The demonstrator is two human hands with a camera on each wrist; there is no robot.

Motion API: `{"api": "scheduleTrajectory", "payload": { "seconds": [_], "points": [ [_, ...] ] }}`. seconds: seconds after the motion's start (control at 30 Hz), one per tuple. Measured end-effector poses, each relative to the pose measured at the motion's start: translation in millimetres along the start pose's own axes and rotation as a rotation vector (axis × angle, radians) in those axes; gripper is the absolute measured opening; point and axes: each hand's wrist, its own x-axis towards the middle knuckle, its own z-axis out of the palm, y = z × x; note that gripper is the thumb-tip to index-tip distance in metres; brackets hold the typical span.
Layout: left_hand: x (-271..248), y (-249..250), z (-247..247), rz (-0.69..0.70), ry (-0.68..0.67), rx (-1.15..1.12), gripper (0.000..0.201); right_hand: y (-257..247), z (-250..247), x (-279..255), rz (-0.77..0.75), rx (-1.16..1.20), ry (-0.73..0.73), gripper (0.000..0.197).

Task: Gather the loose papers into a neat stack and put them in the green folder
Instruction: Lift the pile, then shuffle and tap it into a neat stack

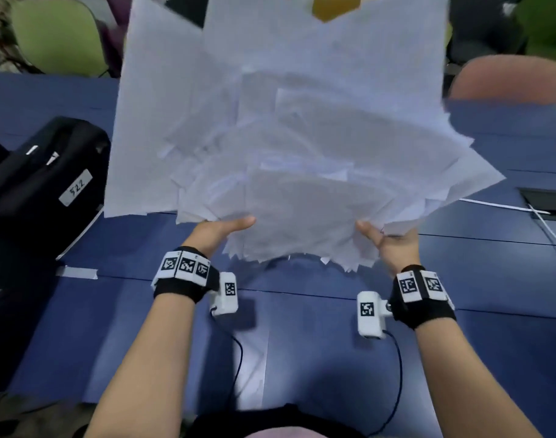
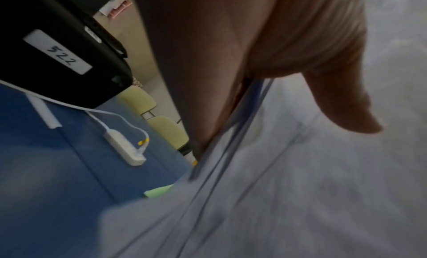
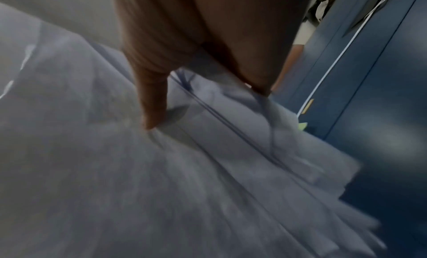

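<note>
A big, uneven sheaf of white papers (image 1: 302,137) is lifted above the blue table (image 1: 317,343), its sheets fanned out at different angles. My left hand (image 1: 221,229) grips its near left edge, thumb on top and fingers hidden beneath. My right hand (image 1: 385,243) grips the near right edge the same way. The left wrist view shows the thumb (image 2: 335,101) pressed on the papers (image 2: 300,189). In the right wrist view the thumb (image 3: 152,105) lies on the papers (image 3: 115,170). A light-green sliver (image 2: 158,190), perhaps the folder, peeks from under the sheets; it also shows as a green sliver (image 3: 302,126).
A black case labelled 522 (image 1: 45,184) sits on the table at the left. A white power strip (image 2: 124,148) with its cord lies beyond it. A white cable (image 1: 507,207) and a dark recess (image 1: 548,200) are at the right. Green chairs (image 1: 55,36) stand behind the table.
</note>
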Motion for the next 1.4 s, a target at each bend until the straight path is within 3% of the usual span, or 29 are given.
{"api": "scheduleTrajectory", "payload": {
  "seconds": [0.03, 0.1, 0.13, 0.23, 0.43, 0.5, 0.6, 0.63, 0.73, 0.77, 0.9, 1.03, 1.13, 1.23, 1.4],
  "points": [
    [3.3, -3.2, -0.5, -0.032, 0.014, 0.031, 0.113, 4.6, -1.4, 0.2, 0.053, -0.057, -0.017, 0.022],
    [3.4, -5.8, 2.8, -0.059, 0.019, 0.106, 0.077, 18.5, -0.6, 0.6, 0.155, -0.103, -0.044, 0.022],
    [2.1, -7.4, 6.0, -0.064, 0.032, 0.142, 0.068, 25.2, 1.5, -0.5, 0.173, -0.086, -0.058, 0.021],
    [7.6, -14.8, 16.3, -0.071, -0.002, 0.084, 0.087, 34.3, 9.9, -4.8, 0.168, -0.032, -0.013, 0.024],
    [5.3, -5.4, 26.4, 0.049, 0.0, 0.0, 0.05, 21.7, 19.7, 5.3, 0.127, 0.051, -0.019, 0.019],
    [8.1, -6.8, 15.3, 0.036, -0.002, -0.001, 0.055, 10.0, 15.2, 7.0, 0.08, 0.105, -0.06, 0.015],
    [14.1, -15.4, -5.4, -0.029, -0.007, 0.049, 0.097, 4.4, 2.3, 7.0, 0.019, 0.091, -0.174, 0.018],
    [15.8, -17.3, -9.4, -0.041, -0.022, 0.082, 0.096, 7.1, -1.0, 5.9, 0.018, 0.073, -0.208, 0.021],
    [18.4, -17.5, -14.5, -0.001, -0.059, 0.098, 0.034, 17.7, -5.9, 4.5, 0.057, 0.05, -0.232, 0.024],
    [14.0, -14.1, -13.8, 0.038, -0.084, 0.098, 0.024, 21.5, -6.7, 5.2, 0.072, 0.06, -0.223, 0.027],
    [5.1, -1.6, -9.2, 0.092, -0.129, 0.121, 0.021, 24.7, -12.8, 9.2, 0.135, 0.107, -0.207, 0.052],
    [-2.2, 5.9, -7.3, 0.093, -0.117, 0.142, 0.021, 28.7, -23.4, 14.8, 0.148, 0.124, -0.15, 0.023],
    [16.6, -5.6, -10.7, 0.004, -0.154, 0.138, 0.021, 28.0, -31.3, 10.8, 0.139, 0.133, -0.209, 0.041],
    [22.1, -7.8, -2.7, -0.031, -0.191, 0.174, 0.071, 24.6, -24.0, 7.1, 0.098, 0.064, -0.23, 0.03],
    [19.2, 2.4, 29.4, 0.076, -0.04, 0.178, 0.071, 19.3, 11.4, 12.3, 0.071, 0.022, -0.041, 0.014]
  ]
}}
